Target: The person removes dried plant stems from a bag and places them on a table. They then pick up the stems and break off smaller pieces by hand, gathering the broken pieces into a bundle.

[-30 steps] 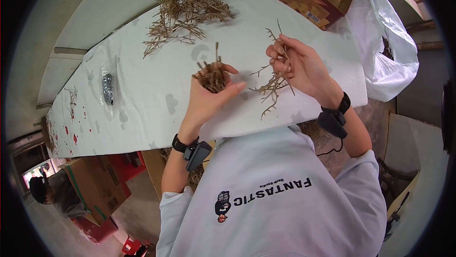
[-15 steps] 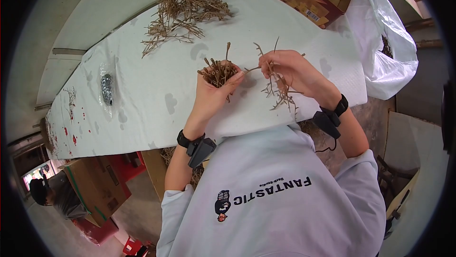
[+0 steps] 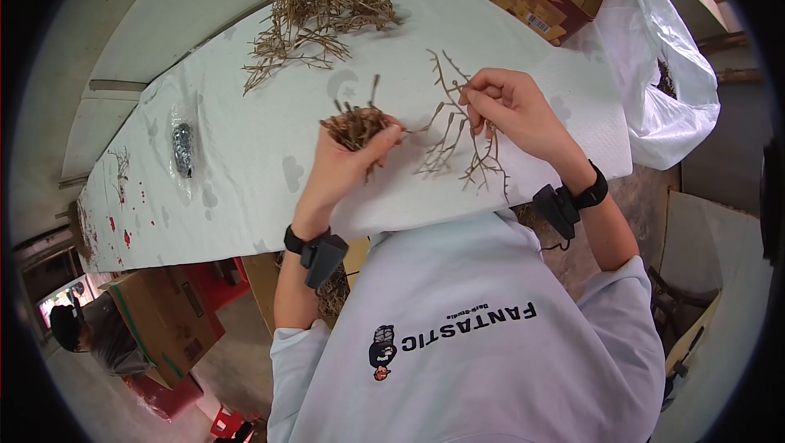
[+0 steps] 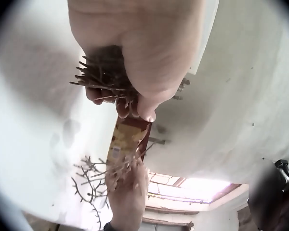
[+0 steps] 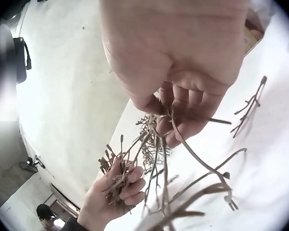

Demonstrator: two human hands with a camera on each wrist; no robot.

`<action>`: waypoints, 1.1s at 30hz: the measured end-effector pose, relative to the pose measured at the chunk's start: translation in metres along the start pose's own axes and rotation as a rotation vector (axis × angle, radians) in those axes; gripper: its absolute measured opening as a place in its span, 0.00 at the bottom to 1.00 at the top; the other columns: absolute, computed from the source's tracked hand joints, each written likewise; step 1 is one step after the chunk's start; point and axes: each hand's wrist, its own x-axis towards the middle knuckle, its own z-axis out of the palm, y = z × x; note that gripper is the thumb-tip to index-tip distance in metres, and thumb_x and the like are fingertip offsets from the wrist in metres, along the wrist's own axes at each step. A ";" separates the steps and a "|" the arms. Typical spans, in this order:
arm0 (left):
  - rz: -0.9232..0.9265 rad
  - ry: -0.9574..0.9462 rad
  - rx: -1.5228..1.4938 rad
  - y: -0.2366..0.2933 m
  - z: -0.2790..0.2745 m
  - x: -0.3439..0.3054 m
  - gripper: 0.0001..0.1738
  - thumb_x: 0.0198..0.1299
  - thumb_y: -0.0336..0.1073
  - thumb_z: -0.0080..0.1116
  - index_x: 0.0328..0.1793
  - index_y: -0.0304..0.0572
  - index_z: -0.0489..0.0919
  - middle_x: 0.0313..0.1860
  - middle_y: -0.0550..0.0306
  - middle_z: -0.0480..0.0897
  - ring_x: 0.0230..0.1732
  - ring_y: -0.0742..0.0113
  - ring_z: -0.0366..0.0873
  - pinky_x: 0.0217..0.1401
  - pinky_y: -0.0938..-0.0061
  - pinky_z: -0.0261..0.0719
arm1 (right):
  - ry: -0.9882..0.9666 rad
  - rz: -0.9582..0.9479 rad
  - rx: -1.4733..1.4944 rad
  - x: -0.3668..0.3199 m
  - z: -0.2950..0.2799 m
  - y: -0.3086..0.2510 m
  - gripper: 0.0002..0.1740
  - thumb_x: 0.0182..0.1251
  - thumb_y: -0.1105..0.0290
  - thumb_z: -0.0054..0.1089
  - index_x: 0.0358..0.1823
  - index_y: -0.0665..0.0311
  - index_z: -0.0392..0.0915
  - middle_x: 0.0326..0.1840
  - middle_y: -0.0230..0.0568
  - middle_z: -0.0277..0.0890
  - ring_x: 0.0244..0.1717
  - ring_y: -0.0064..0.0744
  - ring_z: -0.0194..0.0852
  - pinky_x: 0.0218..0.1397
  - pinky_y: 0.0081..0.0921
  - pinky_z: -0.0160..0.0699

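Observation:
In the head view my left hand (image 3: 331,169) grips a bundle of dry brown twigs (image 3: 357,128), their cut ends fanned out above thumb and fingers. A thin stem pokes from beside the left thumb toward the other hand. My right hand (image 3: 519,112) pinches several branched twigs (image 3: 489,166) between thumb and fingertips; their forked ends dangle over the white table. In the left wrist view the bundle (image 4: 106,72) sits inside the curled palm. The right wrist view has loose twigs (image 5: 164,173) spreading below the fingertips, with the left hand (image 5: 108,197) close behind.
A large heap of dry twigs (image 3: 327,9) lies at the back of the white table (image 3: 253,116). An open maroon box (image 3: 531,1) and a white plastic bag (image 3: 654,124) are at the back right. A plastic-wrapped dark item (image 3: 183,148) lies left. A person (image 3: 98,337) is beyond cardboard.
My left hand first moved in toward the right hand, its thumb closing on a stem, then drew back left. The twigs in my right hand now hang more spread out.

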 end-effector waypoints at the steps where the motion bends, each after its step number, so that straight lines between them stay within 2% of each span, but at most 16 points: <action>1: -0.001 0.044 -0.025 0.001 -0.011 0.002 0.08 0.64 0.31 0.68 0.35 0.37 0.81 0.27 0.66 0.81 0.25 0.82 0.72 0.28 0.82 0.69 | -0.004 0.019 0.052 -0.002 0.001 -0.005 0.08 0.74 0.69 0.57 0.42 0.67 0.73 0.27 0.31 0.76 0.28 0.14 0.70 0.27 0.14 0.65; 4: -0.008 0.130 -0.072 0.010 -0.024 0.010 0.10 0.63 0.33 0.69 0.34 0.38 0.79 0.28 0.65 0.81 0.25 0.82 0.72 0.28 0.82 0.70 | -0.014 0.044 0.112 -0.004 0.002 -0.007 0.09 0.75 0.68 0.56 0.41 0.67 0.72 0.26 0.31 0.76 0.25 0.13 0.68 0.25 0.15 0.61; 8: 0.120 0.176 -0.054 0.026 -0.022 0.013 0.12 0.59 0.33 0.72 0.32 0.39 0.77 0.29 0.65 0.81 0.25 0.82 0.71 0.28 0.82 0.69 | -0.051 0.030 0.092 0.001 0.011 -0.011 0.10 0.77 0.66 0.56 0.39 0.65 0.73 0.24 0.30 0.75 0.22 0.11 0.65 0.23 0.16 0.56; 10: 0.155 -0.035 0.175 0.032 -0.004 0.014 0.14 0.56 0.33 0.75 0.32 0.41 0.76 0.29 0.65 0.80 0.26 0.82 0.71 0.30 0.82 0.69 | -0.067 -0.010 0.022 0.003 0.015 -0.017 0.12 0.77 0.64 0.56 0.37 0.65 0.73 0.22 0.27 0.74 0.21 0.10 0.62 0.23 0.16 0.53; 13: 0.155 -0.137 0.306 0.024 0.019 0.018 0.14 0.55 0.30 0.75 0.32 0.41 0.75 0.28 0.66 0.80 0.27 0.82 0.71 0.31 0.82 0.69 | -0.107 -0.038 -0.020 0.007 0.014 -0.023 0.14 0.77 0.63 0.57 0.33 0.63 0.73 0.21 0.26 0.73 0.21 0.10 0.61 0.23 0.16 0.53; 17: 0.133 -0.208 0.145 0.009 0.041 0.013 0.12 0.59 0.28 0.70 0.33 0.39 0.74 0.28 0.66 0.79 0.29 0.81 0.72 0.32 0.82 0.69 | -0.116 -0.071 0.009 0.006 0.013 -0.023 0.19 0.78 0.62 0.57 0.27 0.63 0.72 0.19 0.24 0.69 0.21 0.09 0.59 0.23 0.16 0.51; 21: 0.188 -0.170 -0.011 0.001 0.040 0.004 0.09 0.64 0.27 0.66 0.35 0.37 0.75 0.28 0.66 0.79 0.29 0.80 0.73 0.32 0.81 0.70 | -0.083 -0.051 0.012 0.006 0.005 -0.018 0.20 0.78 0.62 0.57 0.25 0.62 0.70 0.19 0.22 0.63 0.20 0.11 0.53 0.23 0.19 0.49; 25: 0.093 -0.052 -0.171 0.003 0.037 0.000 0.07 0.66 0.28 0.63 0.37 0.36 0.75 0.28 0.66 0.79 0.29 0.79 0.74 0.33 0.81 0.71 | -0.007 -0.088 -0.051 0.005 0.009 -0.011 0.21 0.78 0.62 0.56 0.25 0.64 0.69 0.18 0.22 0.57 0.21 0.14 0.48 0.24 0.22 0.48; 29: 0.095 0.053 -0.085 0.000 0.038 0.000 0.09 0.65 0.30 0.66 0.36 0.36 0.76 0.27 0.66 0.79 0.29 0.79 0.74 0.34 0.80 0.73 | 0.048 -0.159 -0.208 0.002 0.016 -0.015 0.21 0.79 0.63 0.55 0.26 0.67 0.67 0.18 0.24 0.55 0.22 0.17 0.46 0.24 0.25 0.49; 30: 0.094 0.051 -0.085 -0.001 0.037 0.000 0.09 0.65 0.30 0.66 0.36 0.36 0.76 0.27 0.66 0.79 0.29 0.79 0.74 0.34 0.80 0.73 | 0.064 -0.178 -0.274 0.000 0.017 -0.017 0.22 0.79 0.63 0.55 0.26 0.68 0.67 0.18 0.26 0.54 0.23 0.18 0.46 0.25 0.26 0.49; 33: -0.037 -0.121 0.117 0.005 0.034 -0.003 0.09 0.62 0.31 0.69 0.35 0.35 0.78 0.28 0.65 0.79 0.29 0.78 0.72 0.34 0.78 0.72 | 0.060 -0.178 -0.396 -0.003 0.019 -0.025 0.22 0.79 0.63 0.54 0.26 0.69 0.66 0.18 0.28 0.52 0.23 0.19 0.45 0.25 0.27 0.50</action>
